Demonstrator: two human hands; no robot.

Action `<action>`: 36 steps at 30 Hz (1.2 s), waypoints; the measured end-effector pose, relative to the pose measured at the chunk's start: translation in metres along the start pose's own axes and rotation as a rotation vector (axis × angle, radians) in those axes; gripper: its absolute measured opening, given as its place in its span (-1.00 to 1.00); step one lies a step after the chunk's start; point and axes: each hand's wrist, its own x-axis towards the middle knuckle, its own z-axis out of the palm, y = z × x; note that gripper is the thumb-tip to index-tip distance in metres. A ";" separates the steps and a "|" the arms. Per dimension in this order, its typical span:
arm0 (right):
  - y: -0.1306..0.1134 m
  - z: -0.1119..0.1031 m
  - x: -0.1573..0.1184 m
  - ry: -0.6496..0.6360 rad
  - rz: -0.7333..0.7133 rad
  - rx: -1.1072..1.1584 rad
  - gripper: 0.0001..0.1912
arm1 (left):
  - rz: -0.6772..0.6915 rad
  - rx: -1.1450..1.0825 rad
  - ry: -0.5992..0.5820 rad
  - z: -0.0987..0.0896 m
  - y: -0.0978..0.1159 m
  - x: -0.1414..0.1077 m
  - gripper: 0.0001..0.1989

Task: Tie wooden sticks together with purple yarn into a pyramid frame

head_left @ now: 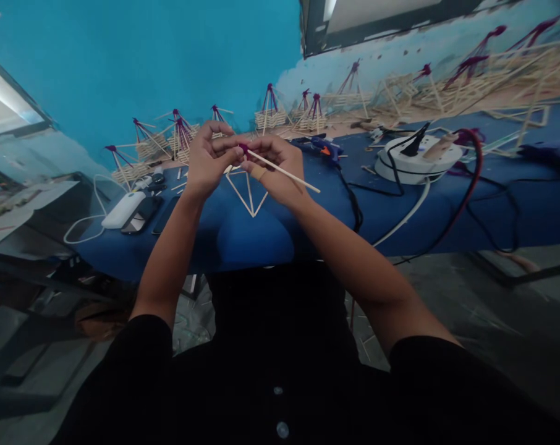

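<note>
My left hand [208, 162] and my right hand [280, 165] meet above the table, fingers pinched closed around a small purple wrapping [243, 149], which looks like yarn. It binds the top of a frame of thin pale wooden sticks [251, 196]. Below my hands the sticks form a pointed triangle near the tabletop. One long stick [289, 174] slants out from the purple joint, across the back of my right hand. A tan band [258, 172] circles a finger of that hand. My fingers hide most of the joint.
Several stick models with purple tops [269, 102] line the back of the blue table [308, 232]. A blue glue gun [324, 148] lies right of my hands. Cables surround a round white power strip [416, 161]. A white box-shaped device [122, 210] and phones [141, 214] lie left.
</note>
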 end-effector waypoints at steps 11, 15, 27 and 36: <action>-0.015 -0.020 0.011 -0.146 -0.206 -0.230 -0.79 | -0.013 -0.063 0.032 0.004 0.001 -0.026 -0.51; -0.004 -0.026 0.007 -0.361 -0.260 -0.384 -0.78 | -0.051 -0.105 0.033 0.001 -0.019 -0.056 -0.45; 0.024 0.001 -0.034 -0.458 -0.201 -0.479 -0.83 | -0.131 -0.024 0.104 -0.014 -0.020 -0.114 -0.75; 0.044 0.006 -0.063 -0.325 -0.310 -0.487 -0.74 | -0.205 0.138 -0.009 -0.017 -0.008 -0.127 -0.73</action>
